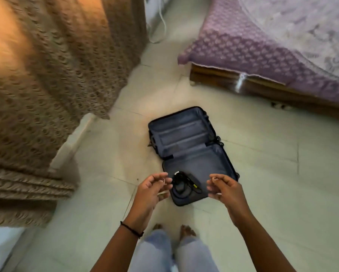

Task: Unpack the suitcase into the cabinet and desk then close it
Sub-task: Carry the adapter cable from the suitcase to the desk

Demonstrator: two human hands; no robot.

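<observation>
Above the open suitcase (186,142), both hands (151,190) (226,190) hover empty, loosely curled.

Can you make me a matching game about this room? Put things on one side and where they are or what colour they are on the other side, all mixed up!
Things:
1. suitcase
2. cable
3. bedcover
4. patterned cloth

Clues:
A. purple, on the right
B. lying open on the floor
C. brown, on the left
D. black, inside the suitcase's near half

Pairs: 1-B, 2-D, 3-A, 4-C
</observation>
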